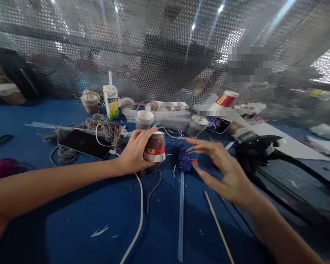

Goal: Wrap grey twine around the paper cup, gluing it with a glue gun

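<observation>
A paper cup, red and white at its lower part and wound with brown yarn above, is held by my left hand. My fingers wrap its left side, close to the blue table. My right hand hovers to the right with thumb and fingers apart and nothing between them. Just left of its fingertips lies a blue glue gun with an orange part. A clear glue stick extends from it toward me. Loose grey yarn trails below the cup.
Behind stand a drink carton with a straw and several yarn-wrapped cups. A phone lies left beside tangled yarn. A white cable crosses the front; a thin stick and a black stand are right. Perforated metal panel closes the back.
</observation>
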A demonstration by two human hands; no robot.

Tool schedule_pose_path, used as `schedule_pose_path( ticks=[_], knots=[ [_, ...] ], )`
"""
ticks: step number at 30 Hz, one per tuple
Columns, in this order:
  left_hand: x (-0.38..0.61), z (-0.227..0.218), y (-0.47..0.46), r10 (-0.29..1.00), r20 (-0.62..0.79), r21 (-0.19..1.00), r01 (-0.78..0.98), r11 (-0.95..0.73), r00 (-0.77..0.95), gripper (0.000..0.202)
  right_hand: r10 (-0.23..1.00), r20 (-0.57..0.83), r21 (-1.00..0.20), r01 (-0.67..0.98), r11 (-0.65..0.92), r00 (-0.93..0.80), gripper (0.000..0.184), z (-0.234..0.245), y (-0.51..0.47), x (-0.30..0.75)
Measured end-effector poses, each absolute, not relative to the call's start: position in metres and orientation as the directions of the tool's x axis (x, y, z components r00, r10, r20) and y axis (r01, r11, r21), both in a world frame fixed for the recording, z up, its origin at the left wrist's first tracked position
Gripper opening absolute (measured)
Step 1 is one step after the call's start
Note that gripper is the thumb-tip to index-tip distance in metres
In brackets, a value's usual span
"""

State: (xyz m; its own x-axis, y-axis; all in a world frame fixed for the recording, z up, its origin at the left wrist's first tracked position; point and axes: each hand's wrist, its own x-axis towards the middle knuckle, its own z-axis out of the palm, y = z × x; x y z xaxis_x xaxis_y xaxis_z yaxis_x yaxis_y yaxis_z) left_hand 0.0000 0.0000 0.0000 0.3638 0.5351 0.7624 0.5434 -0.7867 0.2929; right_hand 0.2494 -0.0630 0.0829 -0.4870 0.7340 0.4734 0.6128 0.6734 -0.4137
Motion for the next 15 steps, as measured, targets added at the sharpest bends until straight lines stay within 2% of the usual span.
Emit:
schedule_pose_path(
  ticks=[3,7,10,15],
  knots=[
    [-0.001,-0.001,0.000,0.531,0.772,0.298,0.540,-0.788,0.349,0.098,0.698,0.340,-0.444,0.547,0.710,-0.630,0.020,0.063,-0.074,0.230],
    [-0.001,0.000,0.000,0.481,0.804,0.267,0.511,-0.817,0.350,0.098,0.697,0.239,-0.561,0.489,0.667,-0.676,0.017,0.052,-0.078,0.221],
    [-0.001,0.001,0.000,0.464,0.820,0.262,0.500,-0.825,0.336,0.095,0.727,0.242,-0.615,0.478,0.627,-0.643,0.012,0.054,-0.073,0.224],
    [0.001,0.002,-0.003,0.469,0.825,0.277,0.496,-0.823,0.316,0.091,0.754,0.291,-0.623,0.481,0.617,-0.589,0.006,0.054,-0.066,0.230]
  ],
)
